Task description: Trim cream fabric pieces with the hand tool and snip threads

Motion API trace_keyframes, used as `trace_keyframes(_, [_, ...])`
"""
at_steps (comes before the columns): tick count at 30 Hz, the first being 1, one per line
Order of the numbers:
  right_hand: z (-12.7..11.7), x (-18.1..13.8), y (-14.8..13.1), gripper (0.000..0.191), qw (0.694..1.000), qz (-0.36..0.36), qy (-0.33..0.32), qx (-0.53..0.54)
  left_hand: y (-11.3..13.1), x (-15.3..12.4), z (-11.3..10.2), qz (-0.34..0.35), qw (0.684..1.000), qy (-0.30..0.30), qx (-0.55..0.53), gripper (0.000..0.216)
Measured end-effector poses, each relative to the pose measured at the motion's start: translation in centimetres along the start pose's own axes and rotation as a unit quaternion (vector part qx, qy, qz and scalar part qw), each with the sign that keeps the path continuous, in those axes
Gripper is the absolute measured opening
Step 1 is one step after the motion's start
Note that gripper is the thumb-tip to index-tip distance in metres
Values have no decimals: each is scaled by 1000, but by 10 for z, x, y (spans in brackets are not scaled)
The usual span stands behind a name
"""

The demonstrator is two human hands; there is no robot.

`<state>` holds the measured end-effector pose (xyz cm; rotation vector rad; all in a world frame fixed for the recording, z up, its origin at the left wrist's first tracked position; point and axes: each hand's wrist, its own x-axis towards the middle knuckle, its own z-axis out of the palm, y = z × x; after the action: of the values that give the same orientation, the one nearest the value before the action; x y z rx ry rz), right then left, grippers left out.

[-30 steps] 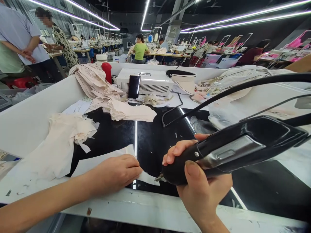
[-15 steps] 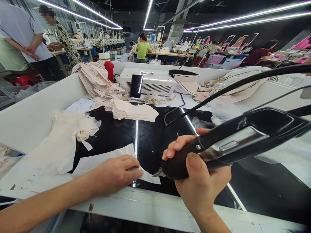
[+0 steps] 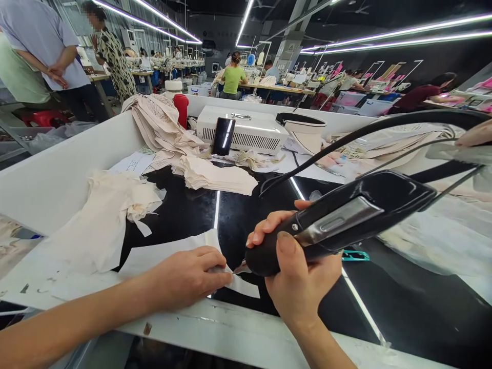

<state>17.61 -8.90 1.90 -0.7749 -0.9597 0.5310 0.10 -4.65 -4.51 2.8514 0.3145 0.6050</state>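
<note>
My right hand (image 3: 298, 279) is wrapped round a black hand-held cutting tool (image 3: 346, 218) with a metal strip along its side and a thick black cable (image 3: 365, 134) arching to the right. The tool's small metal tip touches the edge of a white fabric piece (image 3: 169, 251) lying on the black glossy table top (image 3: 238, 215). My left hand (image 3: 188, 277) lies on that fabric with its fingers curled down, fingertips right beside the tool tip, holding the cloth flat.
Cream fabric scraps (image 3: 115, 205) and a folded stack (image 3: 215, 177) lie further back. A white box machine (image 3: 246, 134) with a phone (image 3: 223, 136) leaning on it, a red bottle (image 3: 181, 108) and a white bin (image 3: 307, 130) stand at the rear. White walls (image 3: 57, 174) fence the table. People stand at left.
The tool tip has moved left and closed in on my left fingertips at the fabric edge. The view has shifted slightly, and a small teal object now shows under the tool.
</note>
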Motion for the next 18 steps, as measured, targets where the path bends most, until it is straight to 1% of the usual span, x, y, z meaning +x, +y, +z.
trace_keyframes(6, [5,3,4,40,1000,-10,3,11,2,2,-3,-4,1000,23,-6,19])
trace_keyframes(9, [7,3,5,38,1000,-5,-1,8,2,3,-2,-7,1000,28,-4,19])
trace_keyframes(13, [7,4,6,35,1000,-6,-7,13,2,3,-3,-12,1000,28,1,19])
trace_keyframes(18, [9,7,9,40,1000,-8,-2,29,3,3,-6,-14,1000,17,-1,19])
